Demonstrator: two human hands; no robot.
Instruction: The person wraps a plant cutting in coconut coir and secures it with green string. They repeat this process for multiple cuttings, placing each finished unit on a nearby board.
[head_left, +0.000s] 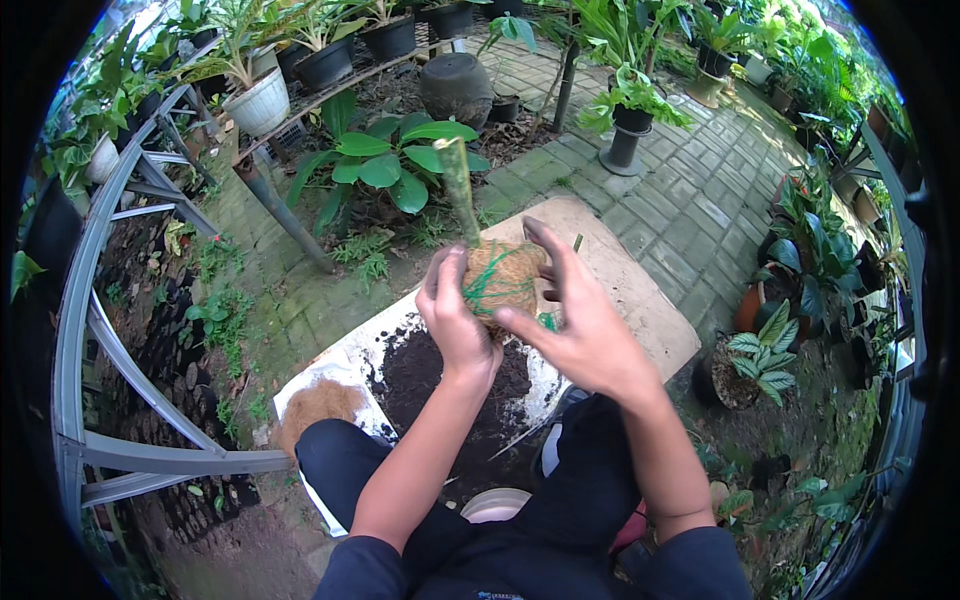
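A ball of brown coconut fibre (517, 266), bound with green string (487, 281), is lifted above the work area. From its upper left side a thick green stem cutting (456, 184) sticks up, its top cut off flat. My left hand (454, 307) grips the ball from the left and below. On the right, my right hand (574, 315) is spread around the ball, fingers apart, thumb close to its lower front; whether it touches the ball is unclear. More green string (547, 322) shows beside the right palm. Part of the ball's underside is hidden by my hands.
Dark soil (416, 375) lies on a white sheet below. Loose brown fibre (322, 405) is heaped at left. A cardboard sheet (637, 300) extends to the right. Metal framing (112, 247) stands at left, a variegated potted plant (763, 360) at right. Between my legs is a pale container (495, 504).
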